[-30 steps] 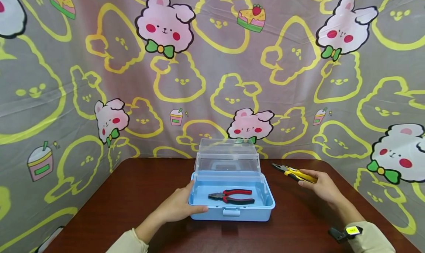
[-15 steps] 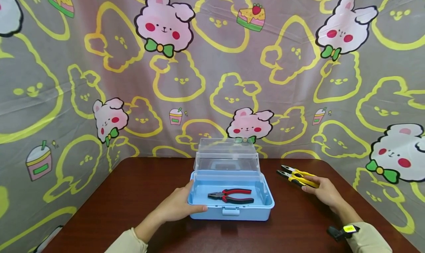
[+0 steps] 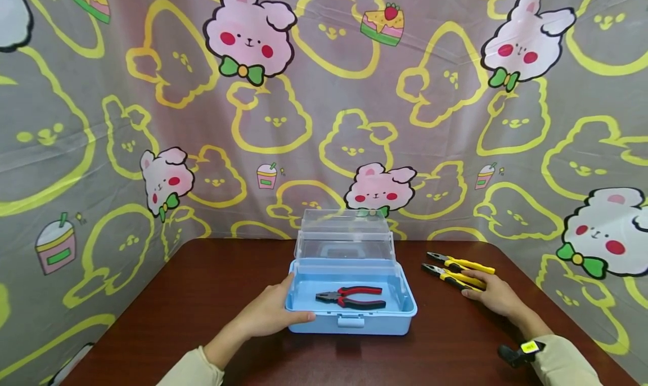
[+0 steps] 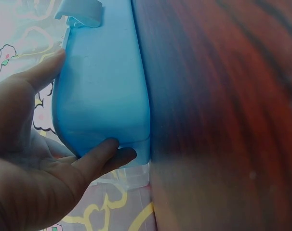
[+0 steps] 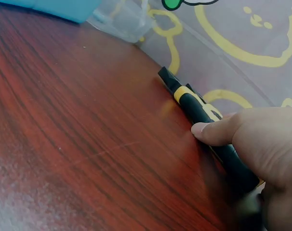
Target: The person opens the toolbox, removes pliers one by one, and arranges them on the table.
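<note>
My left hand (image 3: 264,314) grips the front left corner of a light blue toolbox (image 3: 377,325), thumb over the front rim and fingers along its side. Inside lies a pair of red-and-black pliers (image 3: 341,297), jaws toward the left. To the right, my right hand (image 3: 498,297) holds the handles of yellow-and-black pliers (image 3: 441,273), which lie at the tabletop. The right wrist view shows the thumb (image 5: 208,132) against their black grip. Just behind them is a second pair of yellow-handled pliers (image 3: 449,260). The fingers' far side is hidden there.
The toolbox's clear lid (image 3: 346,241) stands raised at its back, and its latch (image 3: 350,321) hangs at the front. A dark brown wooden table (image 3: 217,284) carries everything. A patterned curtain (image 3: 314,93) closes off the back and both sides.
My right hand has lowered the yellow-and-black pliers and brought them slightly nearer me, so the second yellow pair behind shows separately. My left hand stays on the toolbox.
</note>
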